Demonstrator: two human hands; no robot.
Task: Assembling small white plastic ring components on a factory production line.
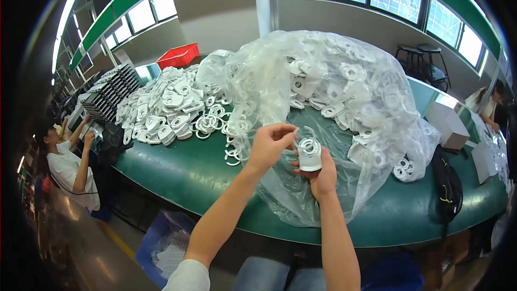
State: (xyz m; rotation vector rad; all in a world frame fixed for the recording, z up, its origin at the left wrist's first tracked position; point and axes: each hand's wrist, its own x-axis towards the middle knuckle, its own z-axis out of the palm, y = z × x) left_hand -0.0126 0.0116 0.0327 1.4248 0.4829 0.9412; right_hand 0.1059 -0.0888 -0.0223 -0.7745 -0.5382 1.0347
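My right hand (324, 177) is wrapped round a white plastic part (310, 164) with a round ringed opening at its upper end, held above the clear plastic sheet. Just left of it, my left hand (271, 146) is closed in a pinch on a thin white open ring (309, 131), which stands up at the part's top edge. Whether the ring touches the part, I cannot tell. Similar open rings (232, 154) lie loose on the green table beyond my left wrist.
A big clear plastic bag (258, 75) full of white parts covers the table's (172, 164) middle. Left of it are a pile of white parts (172, 102), a red bin (179, 55) and stacked dark trays (111, 94). A blue bin (148, 248) stands below; a person (70, 164) works at left.
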